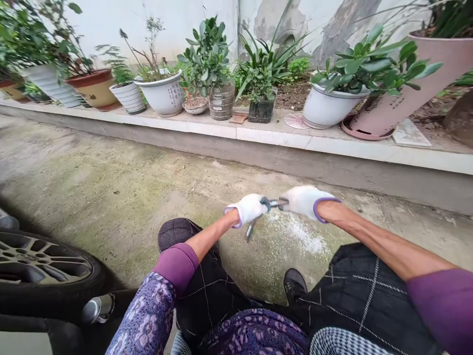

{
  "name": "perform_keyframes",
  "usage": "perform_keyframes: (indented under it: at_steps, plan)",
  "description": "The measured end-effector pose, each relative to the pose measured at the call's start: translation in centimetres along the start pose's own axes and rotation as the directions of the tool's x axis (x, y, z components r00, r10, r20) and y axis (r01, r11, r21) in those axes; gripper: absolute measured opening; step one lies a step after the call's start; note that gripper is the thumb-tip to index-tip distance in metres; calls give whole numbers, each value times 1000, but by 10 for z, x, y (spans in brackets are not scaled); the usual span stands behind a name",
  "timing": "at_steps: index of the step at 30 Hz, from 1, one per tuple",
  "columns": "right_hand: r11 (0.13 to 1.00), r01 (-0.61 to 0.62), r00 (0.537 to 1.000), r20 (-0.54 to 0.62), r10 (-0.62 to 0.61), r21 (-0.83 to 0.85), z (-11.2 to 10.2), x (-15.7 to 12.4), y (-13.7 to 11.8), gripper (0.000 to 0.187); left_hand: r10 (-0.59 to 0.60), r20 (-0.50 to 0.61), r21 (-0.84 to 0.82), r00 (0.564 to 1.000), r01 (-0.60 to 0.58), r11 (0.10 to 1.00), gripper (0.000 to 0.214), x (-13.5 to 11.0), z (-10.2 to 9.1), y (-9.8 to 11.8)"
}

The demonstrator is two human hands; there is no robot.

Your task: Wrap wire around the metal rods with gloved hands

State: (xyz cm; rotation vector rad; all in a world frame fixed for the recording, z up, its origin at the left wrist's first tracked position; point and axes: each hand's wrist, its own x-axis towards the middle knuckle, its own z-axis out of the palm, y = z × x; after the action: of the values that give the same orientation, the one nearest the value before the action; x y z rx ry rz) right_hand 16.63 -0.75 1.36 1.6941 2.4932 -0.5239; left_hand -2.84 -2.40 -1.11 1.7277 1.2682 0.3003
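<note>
My left hand [250,209], in a white glove with a purple cuff edge and dark green fingertips, is closed around one end of a short metal rod [274,203]. My right hand [300,200], gloved alike and slightly blurred, is closed at the rod's other end. Just below my left hand, a grey metal piece [249,231] slants down; whether it joins the rod is unclear. The hands are close together above the concrete, in front of my knees. White grains or flakes [305,237] lie scattered on the ground beneath them.
A low ledge [236,130] with several potted plants runs along the far side, including a white pot [162,93] and a tilted pink planter [399,93]. A car wheel [40,261] stands at left. One dark shoe [294,283] shows between my knees.
</note>
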Motion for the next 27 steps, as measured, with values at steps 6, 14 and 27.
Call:
perform_keyframes:
  at_steps: [6, 14, 27]
  plan:
    - [989, -101, 985, -154, 84, -110, -44, 16, -4, 33, -31, -202, -540, 979, -85, 837, 17, 6, -23, 7]
    - [874, -106, 986, -64, 154, 474, -53, 24, -19, 34, 18, -238, -668, 971, -177, 723, 20, 3, -27, 1]
    - [920, -32, 895, 421, -147, 390, -29, -32, -2, 35, 48, 110, -198, 993, -25, 980, 19, -5, -20, 3]
